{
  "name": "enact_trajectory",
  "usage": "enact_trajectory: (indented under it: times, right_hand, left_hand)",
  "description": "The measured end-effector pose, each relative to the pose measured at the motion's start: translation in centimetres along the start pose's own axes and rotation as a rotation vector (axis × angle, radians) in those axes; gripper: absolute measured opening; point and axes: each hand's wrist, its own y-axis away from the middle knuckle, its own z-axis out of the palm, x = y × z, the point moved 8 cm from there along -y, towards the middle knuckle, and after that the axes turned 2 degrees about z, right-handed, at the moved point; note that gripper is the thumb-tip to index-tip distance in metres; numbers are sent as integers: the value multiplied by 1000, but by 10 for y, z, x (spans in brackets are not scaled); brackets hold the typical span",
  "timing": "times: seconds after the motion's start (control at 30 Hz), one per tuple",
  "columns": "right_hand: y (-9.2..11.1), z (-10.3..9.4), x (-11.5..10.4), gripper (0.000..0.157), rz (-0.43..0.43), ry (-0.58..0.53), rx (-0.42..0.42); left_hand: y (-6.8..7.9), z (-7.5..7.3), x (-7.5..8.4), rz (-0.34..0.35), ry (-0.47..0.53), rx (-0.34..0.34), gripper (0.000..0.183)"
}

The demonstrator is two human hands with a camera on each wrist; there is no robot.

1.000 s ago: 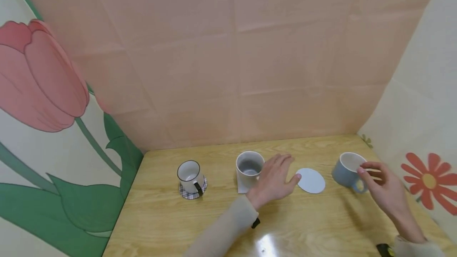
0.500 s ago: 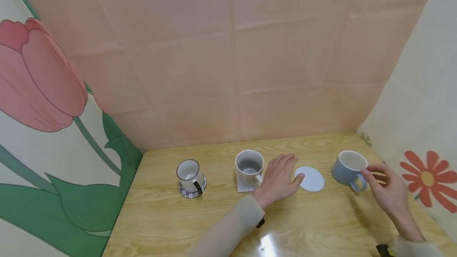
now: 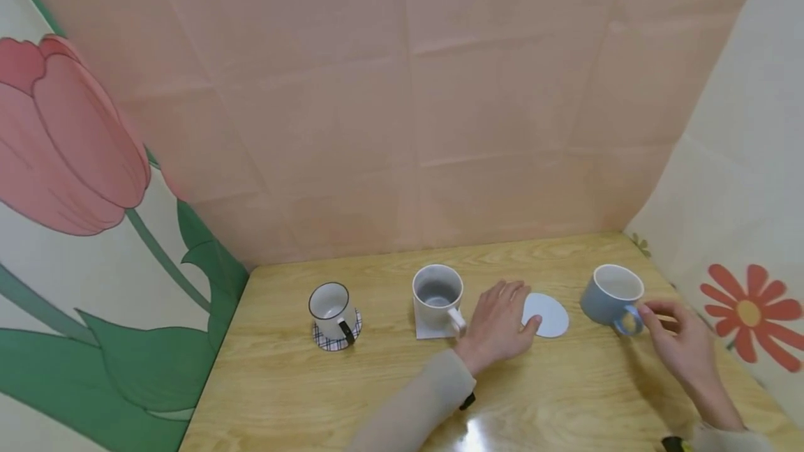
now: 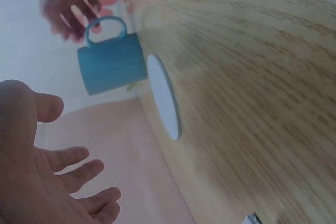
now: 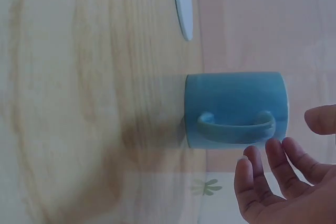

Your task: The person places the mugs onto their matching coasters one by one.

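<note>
A blue mug [image 3: 609,302] with a white inside stands upright on the table at the right, its handle [image 5: 239,131] towards the person. Beside that handle is my right hand [image 3: 681,344], fingers loosely bent and thumb apart from them. In the right wrist view its fingertips come close to the handle; whether they touch cannot be told. My left hand [image 3: 499,323] hovers palm down between the grey-white mug [image 3: 433,312] and a round white coaster [image 3: 549,316], fingers spread and holding nothing. In the left wrist view the coaster [image 4: 164,97] lies flat, apart from that hand.
The grey-white mug stands on a square white coaster [image 3: 423,331]. Further left, a white mug [image 3: 329,309] with black rim and handle sits on a round checked coaster [image 3: 323,342]. Printed cloths, one pink [image 3: 408,124], enclose the wooden table [image 3: 283,382].
My left hand has shifted right and slightly lower, nearer the round white coaster. My right hand has drawn back from the blue mug's rim to beside its handle. The mugs stay put.
</note>
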Motion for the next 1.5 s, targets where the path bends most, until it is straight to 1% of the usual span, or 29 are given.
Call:
enact_trajectory:
  times: [0.17,0.27,0.47,0.67,0.87,0.97,1.17,1.23,1.43,1.5]
  right_hand:
    - [2,4,10,41,35,15,-38]
    - [4,8,15,44,69,1,-75]
    - [5,14,23,49,97,-24,-133]
    - [5,20,24,50,90,-47,-147]
    - [4,24,22,51,91,-60,-158]
    - [5,25,24,54,113,-64,-182]
    - [6,30,28,62,170,-139,-232]
    - [6,31,29,61,176,-159,-242]
    - [7,35,32,46,221,-245,-267]
    - [7,36,34,46,225,-273,-275]
  left_hand:
    - [1,5,5,17,-25,21,53]
    - [1,9,5,25,-33,22,53]
    - [4,18,3,12,-23,-15,56]
    - [6,23,2,4,1,-31,56]
    - [2,30,0,-9,17,-50,57]
    - [0,36,-1,-20,26,-68,57]
    - [-1,49,-6,-68,66,-109,59]
    - [-1,53,-7,-81,78,-124,59]
    - [-4,60,-9,-100,78,-159,59]
    - [-5,61,-9,-104,78,-164,59]
